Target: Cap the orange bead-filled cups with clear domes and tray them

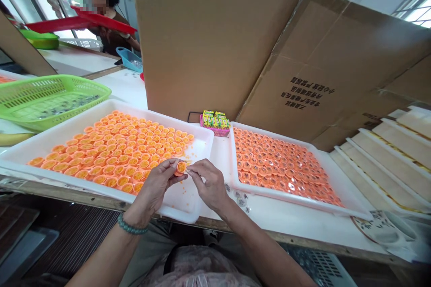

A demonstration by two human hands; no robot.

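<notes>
My left hand [158,184] is closed around a small orange cup [181,168], its yellow-orange filling facing up. At the cup's right rim, the thumb and fingertips of my right hand [209,184] are pinched together; whatever is between them is too small to make out. Both hands are over the right end of a white tray [198,202], which carries rows of similar filled orange cups [111,152]. Orange crumbs lie on the bare end of that tray. To the right, a second white tray [357,206] holds tightly packed orange cups [279,161] with dark centres and shiny tops.
A green basket [57,114] with small clear pieces stands at the left. Cardboard sheets [215,40] rise behind the trays, with a pink basket [218,131] of small packs below. Stacked white trays [377,170] stand at right. Across the table, a person [111,31] holds red trays [101,21].
</notes>
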